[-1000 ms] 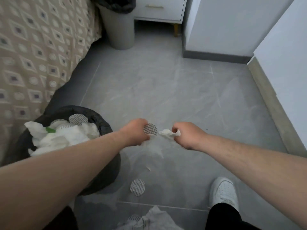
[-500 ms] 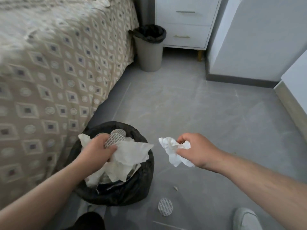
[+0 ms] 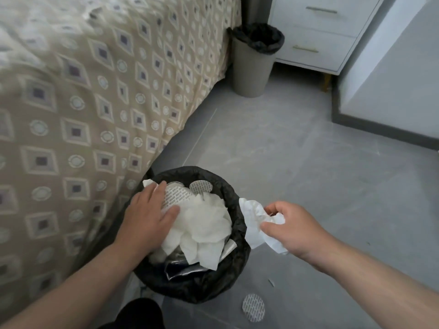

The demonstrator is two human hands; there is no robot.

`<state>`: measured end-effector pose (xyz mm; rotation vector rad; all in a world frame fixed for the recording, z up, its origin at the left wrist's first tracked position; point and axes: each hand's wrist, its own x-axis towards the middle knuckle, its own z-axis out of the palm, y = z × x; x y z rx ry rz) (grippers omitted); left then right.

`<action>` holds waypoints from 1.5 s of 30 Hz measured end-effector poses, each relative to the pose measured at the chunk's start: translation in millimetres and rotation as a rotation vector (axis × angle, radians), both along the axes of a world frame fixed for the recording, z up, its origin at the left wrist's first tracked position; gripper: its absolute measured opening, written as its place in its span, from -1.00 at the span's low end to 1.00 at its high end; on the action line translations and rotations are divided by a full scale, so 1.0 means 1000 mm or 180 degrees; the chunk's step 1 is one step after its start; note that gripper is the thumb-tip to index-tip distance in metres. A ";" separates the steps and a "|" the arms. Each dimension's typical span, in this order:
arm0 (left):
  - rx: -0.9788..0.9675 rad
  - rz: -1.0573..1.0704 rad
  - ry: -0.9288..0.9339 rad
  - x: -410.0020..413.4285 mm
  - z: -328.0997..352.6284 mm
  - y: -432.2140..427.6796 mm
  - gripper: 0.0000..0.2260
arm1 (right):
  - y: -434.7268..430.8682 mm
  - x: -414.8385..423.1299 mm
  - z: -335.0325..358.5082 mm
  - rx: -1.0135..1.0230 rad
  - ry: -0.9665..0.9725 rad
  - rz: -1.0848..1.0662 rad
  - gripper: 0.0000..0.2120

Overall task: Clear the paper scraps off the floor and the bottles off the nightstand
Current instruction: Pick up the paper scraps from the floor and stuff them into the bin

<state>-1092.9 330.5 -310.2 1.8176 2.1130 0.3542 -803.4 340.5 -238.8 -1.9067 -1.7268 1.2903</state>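
Note:
A black-lined bin [image 3: 234, 264] stands on the floor beside the bed, heaped with white crumpled paper [image 3: 204, 224] and round printed discs. My left hand [image 3: 148, 213] lies flat with straight fingers on a printed disc [image 3: 174, 195] and the paper at the bin's left side. My right hand [image 3: 291, 225] pinches a crumpled white paper scrap [image 3: 253, 220] just right of the bin's rim. One round printed disc [image 3: 253, 307] lies on the floor in front of the bin, with a tiny paper sliver [image 3: 271, 282] near it.
A bed with a patterned beige cover [image 3: 83, 115] fills the left. A second beige bin with a black liner [image 3: 253, 60] stands at the bed's far corner, next to a white nightstand [image 3: 316, 34]. A white wall with dark skirting [image 3: 384, 129] runs on the right.
My left hand has opened from gripping paper over the bin to lying flat on the heap. My right hand with its scrap has come closer to the bin's rim.

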 end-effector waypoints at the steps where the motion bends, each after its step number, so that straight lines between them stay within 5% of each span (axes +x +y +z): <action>1: 0.0147 0.0057 -0.0166 -0.007 0.003 -0.002 -0.29 | -0.001 -0.005 0.001 -0.0026 0.0008 0.0013 -0.90; 5: 0.0596 0.0220 -0.0538 -0.034 0.003 -0.021 -0.41 | -0.001 -0.034 0.003 0.0039 -0.0118 0.0312 -0.81; 10: 0.0221 0.0069 -0.0968 -0.049 -0.019 -0.040 -0.23 | 0.017 -0.101 -0.006 0.0201 -0.0072 0.0759 -0.67; 16: 0.0023 -0.0112 -0.1077 -0.058 -0.031 -0.045 -0.11 | 0.016 -0.142 -0.036 0.1047 -0.1424 0.1276 -0.34; 23: -0.0095 -0.0430 -0.0733 -0.063 -0.032 -0.049 -0.07 | 0.018 -0.154 -0.090 -0.0406 -0.1398 0.1444 0.01; 28: -0.0099 -0.0489 -0.0738 -0.065 -0.033 -0.047 -0.05 | 0.024 -0.153 -0.095 -0.0550 -0.1425 0.1470 0.04; 33: 0.0586 -0.0518 -0.0825 -0.049 0.014 -0.042 -0.21 | 0.025 -0.136 -0.044 0.0078 -0.0921 0.1455 0.03; 36: 0.1122 -0.1242 -0.0746 -0.009 0.075 -0.033 -0.33 | 0.014 -0.097 -0.008 0.0771 -0.0563 0.1572 -0.15; 39: 0.0904 -0.2322 -0.0805 0.055 0.102 -0.041 -0.45 | 0.001 -0.037 0.002 0.1143 -0.0471 0.1401 -0.36; 45: 0.0031 -0.4321 -0.0257 0.125 0.034 -0.112 -0.60 | -0.037 0.081 -0.086 -0.0090 -0.1225 0.0877 -0.49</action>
